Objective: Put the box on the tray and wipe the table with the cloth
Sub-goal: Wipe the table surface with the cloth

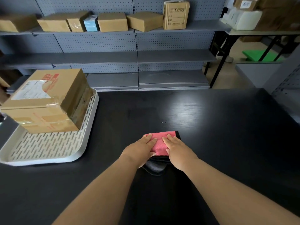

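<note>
Right of the tray (48,146) holding the box (47,101), the left hand (142,147) and right hand (176,149) press flat, fingers straight, on a soft folded cloth (160,143) on the tabletop (211,127), likely best pushed under the palms.

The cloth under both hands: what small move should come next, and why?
Probably push the cloth forward across the table. The box already sits on the tray, and the left hand and right hand both press flat on the cloth, with dark table ahead of it.
</note>
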